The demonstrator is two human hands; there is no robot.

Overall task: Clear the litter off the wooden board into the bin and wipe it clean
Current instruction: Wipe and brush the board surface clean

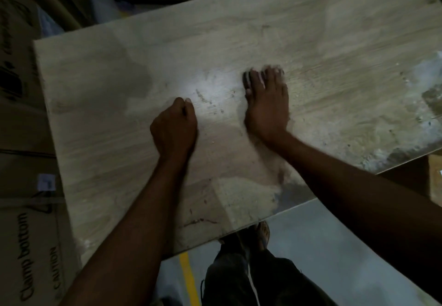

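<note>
wooden board [311, 30]: cut off by the frame at 3 and at 12 o'clock; near edge partly hidden under both forearms.
right hand [266, 104]: fingertips [275, 71] smeared by motion blur.
dark thing [246, 79]: at 10 o'clock of that hand, mostly covered by fingers, unidentifiable.
left hand [174, 126]: knuckles up, inside of the fist hidden; contents impossible to tell.
specks [210, 101]: between the hands, too small to identify.
white litter [430, 71]: at 3 o'clock, cropped and blurred.
cardboard box [21, 234]: at 9 o'clock, cropped, print only partly legible.

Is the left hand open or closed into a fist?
Closed: the left hand rests on the wooden board, fingers curled under; contents hidden.
</note>
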